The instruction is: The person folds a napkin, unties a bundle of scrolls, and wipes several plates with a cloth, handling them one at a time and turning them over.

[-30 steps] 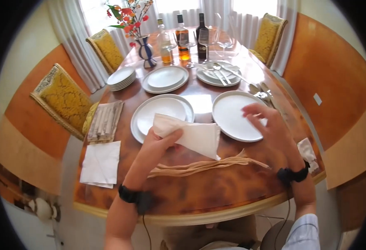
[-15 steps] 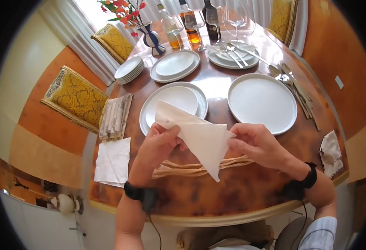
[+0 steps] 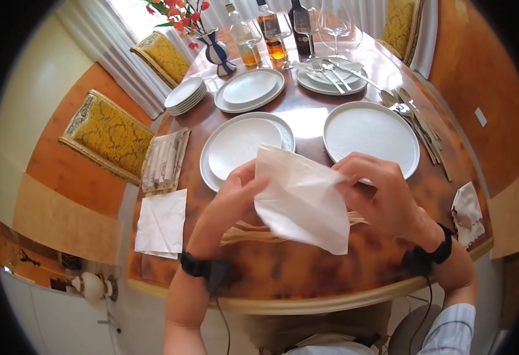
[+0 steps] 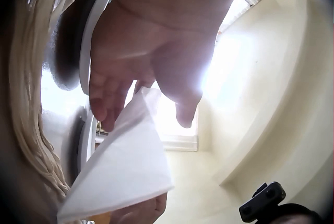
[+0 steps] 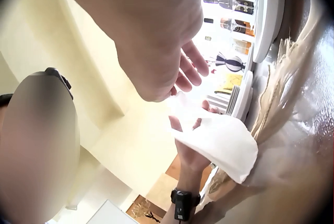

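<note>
A white napkin (image 3: 304, 201), partly unfolded, hangs between both hands over the table's near side. My right hand (image 3: 377, 192) pinches its upper right edge; in the right wrist view the fingertips meet at the napkin's corner. At the opposite edge is my left hand (image 3: 230, 198), its thumb standing apart from the fingers in the left wrist view (image 4: 151, 52), the napkin's tip near the fingers. Below the napkin lies a bundle of tan strands (image 3: 250, 232), mostly covered in the head view. A dinner plate with a smaller plate (image 3: 244, 145) on it sits just beyond.
Another large plate (image 3: 372, 139) is at right, with cutlery (image 3: 419, 124) beside it. Folded white napkins (image 3: 160, 223) and patterned cloths (image 3: 166, 160) lie at left, a crumpled cloth (image 3: 467, 214) at right. Bottles, wine glasses (image 3: 335, 26) and a vase (image 3: 218, 54) stand behind.
My right hand has come in from over the right plate to the napkin's edge. The napkin has turned and spread wider, and my left hand's grip has loosened.
</note>
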`<state>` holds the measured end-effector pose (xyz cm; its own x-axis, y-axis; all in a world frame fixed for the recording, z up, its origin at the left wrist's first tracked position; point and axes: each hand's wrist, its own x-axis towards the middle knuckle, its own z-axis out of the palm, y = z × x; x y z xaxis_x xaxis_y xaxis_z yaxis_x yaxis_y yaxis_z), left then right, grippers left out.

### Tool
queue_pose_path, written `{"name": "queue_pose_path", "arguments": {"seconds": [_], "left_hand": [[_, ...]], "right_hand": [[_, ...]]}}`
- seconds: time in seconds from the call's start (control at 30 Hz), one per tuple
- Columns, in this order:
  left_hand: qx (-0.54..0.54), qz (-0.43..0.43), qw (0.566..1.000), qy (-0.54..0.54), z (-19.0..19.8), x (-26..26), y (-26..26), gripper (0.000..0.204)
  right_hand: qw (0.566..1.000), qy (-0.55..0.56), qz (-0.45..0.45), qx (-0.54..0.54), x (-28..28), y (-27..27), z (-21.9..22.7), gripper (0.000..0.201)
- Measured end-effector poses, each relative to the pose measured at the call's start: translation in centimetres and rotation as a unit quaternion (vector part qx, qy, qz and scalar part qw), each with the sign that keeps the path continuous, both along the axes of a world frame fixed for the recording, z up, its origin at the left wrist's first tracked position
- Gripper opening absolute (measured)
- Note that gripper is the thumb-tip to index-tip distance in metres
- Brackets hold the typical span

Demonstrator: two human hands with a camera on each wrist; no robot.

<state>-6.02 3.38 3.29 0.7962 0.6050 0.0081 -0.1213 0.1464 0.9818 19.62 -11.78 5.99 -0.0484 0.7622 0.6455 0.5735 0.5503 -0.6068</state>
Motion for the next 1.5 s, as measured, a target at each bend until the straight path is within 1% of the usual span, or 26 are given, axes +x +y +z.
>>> {"name": "queue_pose_path", "arguments": {"seconds": [0.1,0.13,0.23,0.27,0.33,0.43,0.47,0.57,0.67,0.73,0.77,0.83,0.9,0.93,0.97,1.07,1.17,1.27,1.37,1.47,1.5], "left_hand": [[0.006,0.007,0.999,0.044,0.5,0.0,-0.5,0.040],[0.000,0.022,0.998,0.057,0.7,0.2,-0.6,0.036],[-0.029,0.030,0.997,0.065,0.0,0.1,0.1,0.036],[-0.032,0.037,0.998,0.047,-0.3,0.1,0.2,0.036],[-0.033,0.053,0.998,0.008,-1.0,0.1,0.8,0.035],[-0.042,0.090,0.995,0.020,0.2,0.2,0.2,0.036],[-0.044,0.090,0.995,0.014,0.1,0.1,0.2,0.037],[-0.045,0.090,0.995,-0.005,0.5,0.1,0.3,0.037],[-0.042,0.100,0.994,-0.011,0.0,-0.1,0.5,0.036],[-0.022,0.113,0.993,0.000,-0.2,-0.1,0.7,0.034],[-0.019,0.120,0.993,0.001,-0.2,0.0,0.7,0.029],[-0.013,0.136,0.991,0.006,-0.4,-0.1,0.8,0.018],[-0.033,0.105,0.994,-0.022,0.0,-0.3,1.0,0.012],[-0.044,0.088,0.995,-0.035,0.2,-0.3,0.9,0.012],[-0.044,0.097,0.994,-0.028,0.2,-0.2,0.7,0.014],[-0.040,0.117,0.992,-0.012,0.5,0.0,0.6,0.019],[-0.042,0.127,0.991,-0.022,0.2,0.0,0.7,0.019],[-0.051,0.127,0.989,-0.054,0.4,0.1,0.7,0.018],[-0.070,0.102,0.988,-0.088,0.0,0.0,1.2,0.018],[-0.079,0.079,0.987,-0.115,-0.1,0.0,1.3,0.019],[-0.071,0.074,0.988,-0.119,0.0,-0.1,1.2,0.019]], "right_hand": [[0.988,0.105,-0.032,-0.106,0.8,0.3,-0.3,0.013],[0.979,0.138,-0.043,-0.142,1.1,0.5,-0.5,0.015],[0.938,0.284,0.036,-0.194,1.7,1.1,-1.2,0.023],[0.941,0.252,0.065,-0.218,2.3,1.3,-1.0,0.028],[0.943,0.246,0.080,-0.211,1.6,1.2,-0.9,0.029],[0.939,0.243,0.080,-0.228,0.9,1.3,-1.4,0.032],[0.937,0.244,0.076,-0.239,0.7,1.3,-1.7,0.033],[0.893,0.281,0.134,-0.326,0.8,1.1,-2.2,0.030],[0.911,0.231,0.098,-0.327,0.5,1.0,-2.5,0.020],[0.958,0.100,0.025,-0.268,0.5,0.5,-1.5,0.015],[0.971,0.032,-0.012,-0.236,0.5,0.3,-0.8,0.013],[0.990,-0.017,0.070,-0.117,0.2,0.2,-0.3,0.015],[0.990,-0.024,0.102,-0.099,-0.1,0.2,-0.6,0.019],[0.986,-0.008,0.092,-0.141,-0.1,0.2,-0.8,0.022],[0.980,0.007,0.080,-0.180,0.0,0.3,-1.1,0.025],[0.976,-0.051,0.069,-0.201,0.5,1.0,-2.2,0.030],[0.969,-0.043,0.147,-0.193,0.1,0.6,-1.5,0.033],[0.975,0.027,0.163,-0.149,-0.5,0.6,-2.4,0.028],[0.981,-0.057,0.085,-0.164,-0.6,0.4,-2.2,0.018],[0.986,-0.111,0.001,-0.121,-0.8,0.6,-2.5,0.016],[0.987,-0.123,-0.003,-0.105,-0.9,0.7,-2.8,0.014]]}}
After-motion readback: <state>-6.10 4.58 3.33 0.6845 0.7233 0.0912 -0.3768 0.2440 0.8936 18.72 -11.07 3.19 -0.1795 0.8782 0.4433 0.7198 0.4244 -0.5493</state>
